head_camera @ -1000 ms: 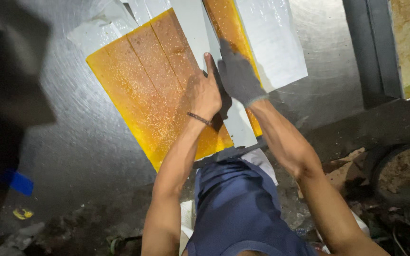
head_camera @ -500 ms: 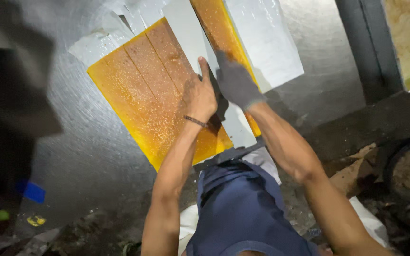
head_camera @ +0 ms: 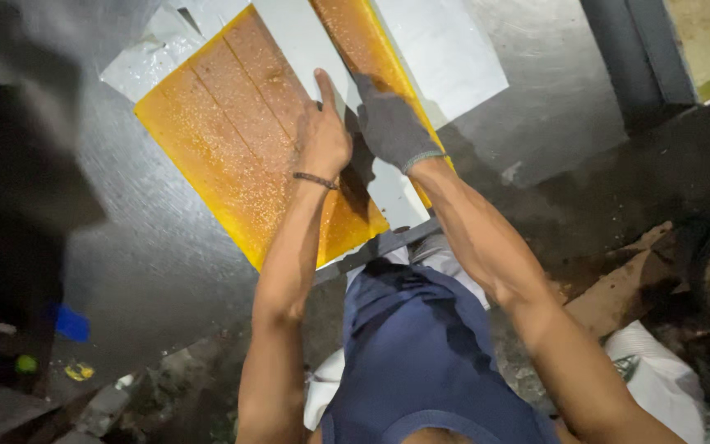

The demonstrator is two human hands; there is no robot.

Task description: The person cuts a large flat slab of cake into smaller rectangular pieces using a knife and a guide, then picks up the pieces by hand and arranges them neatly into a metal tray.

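Grey floor carries a speckled yellow-orange panel (head_camera: 232, 148); both hands, bare left (head_camera: 322, 140) and gloved right (head_camera: 389, 127), press flat, gripping nothing.

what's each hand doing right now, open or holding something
Left hand: bare, pressed on the yellow board, thumb out; whether it grips anything cannot be told.
Right hand: in a grey glove, on the white strip; grip cannot be told.

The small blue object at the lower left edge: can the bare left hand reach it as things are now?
Probably not without moving. The left hand rests on the speckled yellow board, while the small blue object lies far off, low beside the dark shape.
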